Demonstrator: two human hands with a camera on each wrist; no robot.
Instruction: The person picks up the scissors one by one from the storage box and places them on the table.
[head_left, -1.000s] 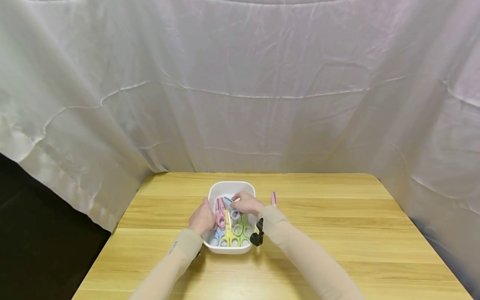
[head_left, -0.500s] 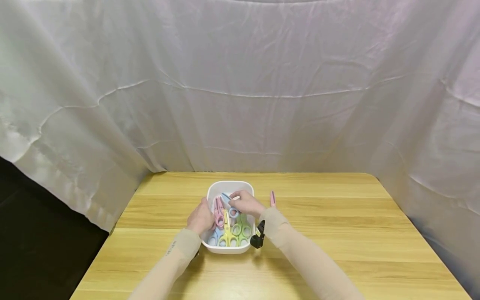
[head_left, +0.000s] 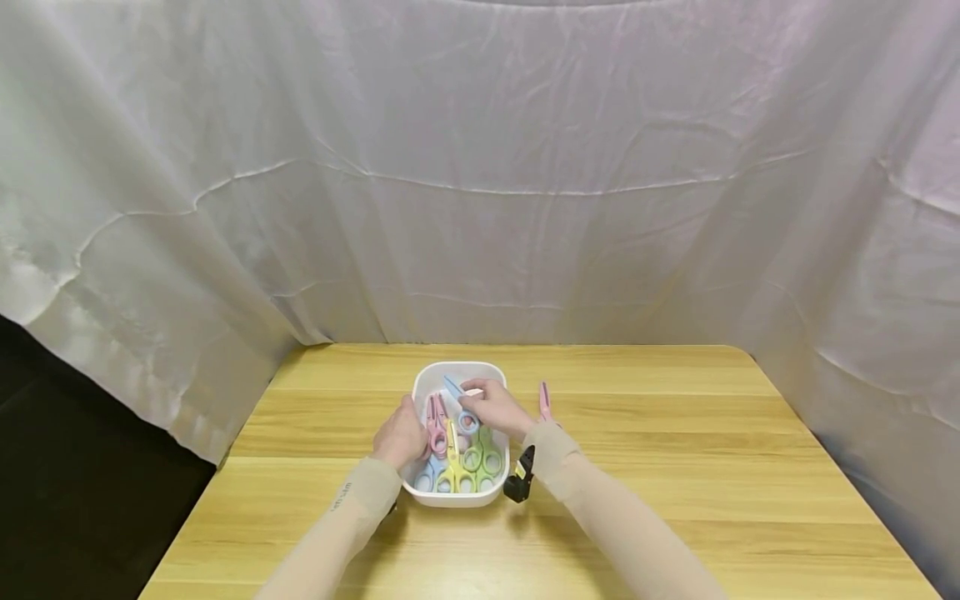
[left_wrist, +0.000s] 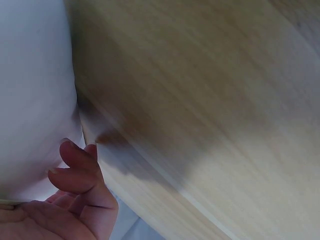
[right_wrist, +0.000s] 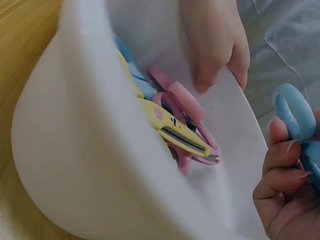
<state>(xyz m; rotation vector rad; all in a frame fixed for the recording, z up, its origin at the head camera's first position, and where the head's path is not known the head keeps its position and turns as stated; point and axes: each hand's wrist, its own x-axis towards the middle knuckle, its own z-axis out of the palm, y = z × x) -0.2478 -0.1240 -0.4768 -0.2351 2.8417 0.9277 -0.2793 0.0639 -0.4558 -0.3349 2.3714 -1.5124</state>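
My left hand (head_left: 401, 435) grips the left wall of a white plastic bin (head_left: 457, 501). Its thumb is over the inside and its fingers lie against the outside, as the two wrist views show. Above the bin's far right part, my right hand (head_left: 497, 409) holds a pair of light blue scissors (head_left: 452, 387) by the handles, blades pointing far left. Inside the bin lie yellow scissors (right_wrist: 175, 131), pink scissors (head_left: 437, 440), green scissors (head_left: 491, 461) and more blue scissors (head_left: 426, 477). They overlap, so some are partly hidden.
Pink scissors (head_left: 544, 398) lie on the wooden table (head_left: 675, 467) just right of the bin, partly hidden by my right wrist. A grey-white curtain (head_left: 480, 250) hangs behind and along the sides. A black wrist camera (head_left: 519, 477) hangs beside the bin's right wall.
My right hand has lifted the blue scissors, and more of their blades shows above the bin's contents. The left hand keeps its hold on the bin's wall.
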